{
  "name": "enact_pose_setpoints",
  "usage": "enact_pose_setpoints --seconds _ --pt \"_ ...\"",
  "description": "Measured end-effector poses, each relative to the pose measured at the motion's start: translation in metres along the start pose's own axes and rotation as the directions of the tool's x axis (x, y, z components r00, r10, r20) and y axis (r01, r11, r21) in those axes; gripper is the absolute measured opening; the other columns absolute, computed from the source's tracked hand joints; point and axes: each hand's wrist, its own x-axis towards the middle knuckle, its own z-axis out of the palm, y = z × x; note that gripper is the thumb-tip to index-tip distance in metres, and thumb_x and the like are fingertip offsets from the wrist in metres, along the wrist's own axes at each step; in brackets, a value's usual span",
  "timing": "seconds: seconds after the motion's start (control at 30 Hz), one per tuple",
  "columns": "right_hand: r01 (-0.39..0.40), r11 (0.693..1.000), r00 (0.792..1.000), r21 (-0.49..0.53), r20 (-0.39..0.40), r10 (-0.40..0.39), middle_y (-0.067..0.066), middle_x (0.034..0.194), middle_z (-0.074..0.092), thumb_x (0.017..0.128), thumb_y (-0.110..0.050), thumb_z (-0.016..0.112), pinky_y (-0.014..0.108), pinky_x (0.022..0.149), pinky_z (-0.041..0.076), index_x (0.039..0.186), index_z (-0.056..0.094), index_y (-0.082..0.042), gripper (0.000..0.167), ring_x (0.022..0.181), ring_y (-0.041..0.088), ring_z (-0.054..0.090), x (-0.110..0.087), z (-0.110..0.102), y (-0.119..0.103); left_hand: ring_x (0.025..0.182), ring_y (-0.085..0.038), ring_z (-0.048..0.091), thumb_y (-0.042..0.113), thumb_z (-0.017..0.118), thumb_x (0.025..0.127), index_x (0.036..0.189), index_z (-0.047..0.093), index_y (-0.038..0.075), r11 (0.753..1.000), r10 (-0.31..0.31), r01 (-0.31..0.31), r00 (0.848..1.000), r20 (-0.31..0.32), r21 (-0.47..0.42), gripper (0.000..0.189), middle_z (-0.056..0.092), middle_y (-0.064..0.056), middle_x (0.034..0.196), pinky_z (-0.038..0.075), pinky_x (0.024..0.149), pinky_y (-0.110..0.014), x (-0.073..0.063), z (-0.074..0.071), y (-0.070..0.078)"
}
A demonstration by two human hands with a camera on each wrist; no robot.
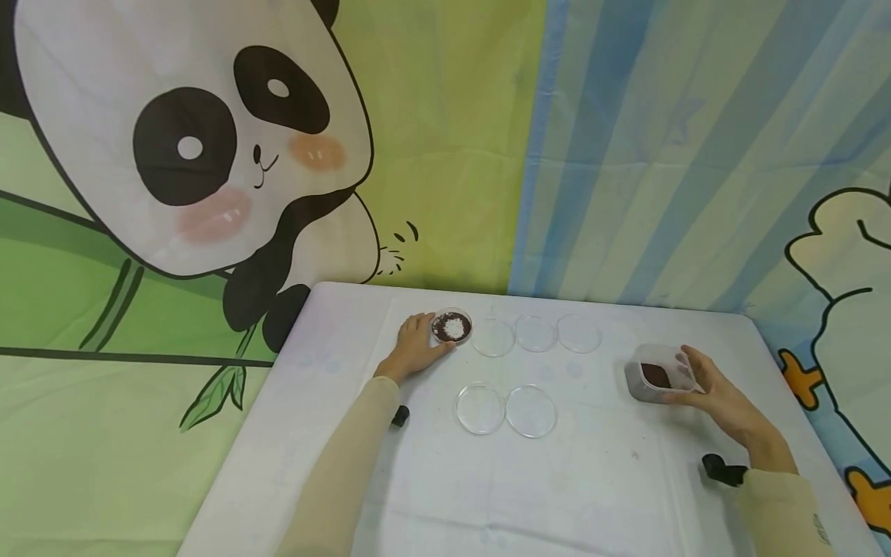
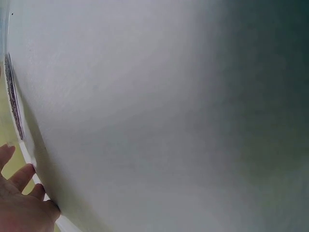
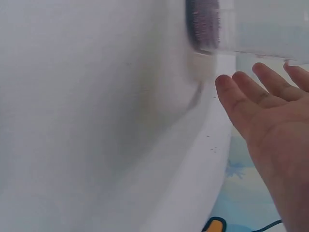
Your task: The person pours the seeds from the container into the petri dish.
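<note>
A person leans over a white table (image 1: 334, 464), both sleeved arms stretched out across it. The left hand (image 1: 415, 345), a little left of the frame's centre, lies low on the tabletop with its fingers fairly straight, the fingertips touching the near-left rim of a small round dish (image 1: 452, 326) that holds dark grains with a white heap in the middle. In the left wrist view only the fingers (image 2: 21, 203) show at the lower left edge, straight and lying against the table; the dish is a thin sliver at the left edge.

To the right of that filled dish three clear empty dishes (image 1: 534, 333) stand in a row, just beside one another. Nearer the person, at the middle of the frame, two more clear dishes (image 1: 506, 409) sit side by side, touching or almost so.

At the right of the frame the right hand (image 1: 717, 394) is laid against the side of a small square clear box (image 1: 657, 374) with dark grains inside. Its fingers are relaxed and nearly straight, cupping the box rather than clenching it; the right wrist view shows them spread (image 3: 251, 101) just under the box (image 3: 212, 29).

Behind the table hangs a cloth with a panda (image 1: 188, 139).
</note>
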Motion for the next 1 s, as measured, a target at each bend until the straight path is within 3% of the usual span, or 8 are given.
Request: enact_pose_setpoints --seconds 0.23,0.4,0.6,0.8,1.0 --pt "0.013 0.996 0.998 -0.093 -0.066 -0.019 0.025 0.164 -0.004 0.096 -0.028 0.070 0.080 0.100 0.016 0.161 -0.007 -0.016 0.102 0.143 0.057 0.002 -0.003 -0.006 -0.025 0.146 -0.040 0.018 0.062 0.062 0.091 0.158 0.026 0.009 1.000 -0.005 0.005 1.000 0.006 0.008 0.092 0.025 -0.020 0.157 0.017 0.119 -0.052 0.000 0.001 -0.001" --pt "0.009 0.989 0.995 -0.151 -0.098 -0.024 0.026 0.163 -0.003 0.094 -0.033 0.072 0.080 0.100 0.015 0.161 -0.005 -0.011 0.104 0.141 0.061 0.003 -0.004 -0.005 -0.042 0.146 -0.040 0.019 0.062 0.062 0.091 0.158 0.026 0.009 1.000 -0.001 0.001 1.000 -0.001 0.003 0.092 0.026 -0.020 0.157 0.017 0.119 -0.053 0.000 0.001 -0.001" --pt "0.081 0.972 0.987 -0.221 -0.120 -0.109 0.025 0.164 0.005 0.092 -0.035 0.075 0.080 0.100 0.017 0.162 0.005 -0.013 0.102 0.142 0.059 0.007 -0.002 0.008 -0.077 0.146 -0.040 0.017 0.062 0.062 0.091 0.158 0.025 0.009 1.000 -0.005 0.005 1.000 0.003 -0.008 0.092 0.024 -0.020 0.158 0.017 0.118 -0.054 0.000 0.000 -0.001" --pt "0.203 0.953 0.971 -0.225 -0.076 -0.225 0.020 0.163 0.016 0.090 -0.030 0.078 0.070 0.108 0.019 0.162 0.016 -0.015 0.096 0.145 0.049 0.015 0.020 0.034 -0.115 0.146 -0.040 0.018 0.061 0.063 0.091 0.157 0.026 0.009 1.000 -0.008 0.008 1.000 -0.004 -0.007 0.092 0.025 -0.020 0.157 0.017 0.118 -0.054 0.001 -0.001 -0.003" --pt "0.308 0.926 0.947 -0.217 -0.021 -0.320 0.018 0.160 0.025 0.088 -0.026 0.080 0.064 0.112 0.022 0.159 0.025 -0.012 0.092 0.145 0.043 0.021 0.053 0.064 -0.136 0.147 -0.038 0.018 0.064 0.061 0.091 0.158 0.025 0.011 1.000 -0.006 0.006 1.000 0.007 -0.007 0.092 0.024 -0.018 0.158 0.016 0.119 -0.052 0.002 0.001 -0.004"
